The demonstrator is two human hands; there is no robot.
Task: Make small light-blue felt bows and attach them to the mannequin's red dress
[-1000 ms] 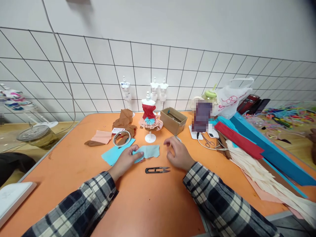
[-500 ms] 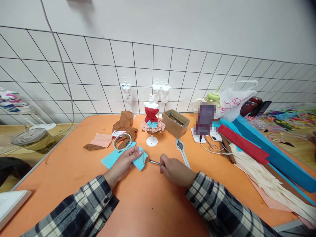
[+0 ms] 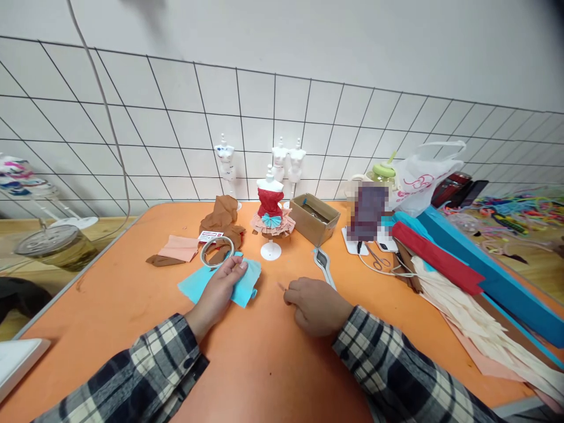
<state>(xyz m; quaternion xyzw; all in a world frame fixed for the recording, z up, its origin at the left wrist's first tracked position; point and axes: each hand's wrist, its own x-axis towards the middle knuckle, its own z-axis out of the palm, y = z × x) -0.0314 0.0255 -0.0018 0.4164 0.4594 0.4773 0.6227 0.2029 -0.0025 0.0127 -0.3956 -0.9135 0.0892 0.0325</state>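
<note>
My left hand (image 3: 222, 283) is closed on a light-blue piece of crepe paper (image 3: 247, 285), its thumb and fingers pinching the upper edge. More blue paper (image 3: 194, 283) lies under and beside that hand. A roll of tape (image 3: 203, 254) rests just above my left fingers. To the right, my right hand (image 3: 315, 305) is curled in a grip around a slim metal tool (image 3: 281, 286); only its blurred tip pokes out towards the paper, so its exact kind is unclear. Beyond both hands stands a small dress form (image 3: 270, 205) in a red bodice and ruffled pink skirt with a blue bow.
An open cardboard box (image 3: 315, 220) sits behind, near several bare white dress forms (image 3: 281, 158). Brown paper (image 3: 222, 214) and pink paper (image 3: 180, 248) lie left. On the right are a grey-white tool (image 3: 324, 267), scissors (image 3: 378, 258), a plastic bag (image 3: 418, 182) and paper strips (image 3: 467, 311).
The metal tool has turned within my right hand, and less of it shows. My right fingers have curled over. The blue paper in my left hand has tilted and spread flatter.
</note>
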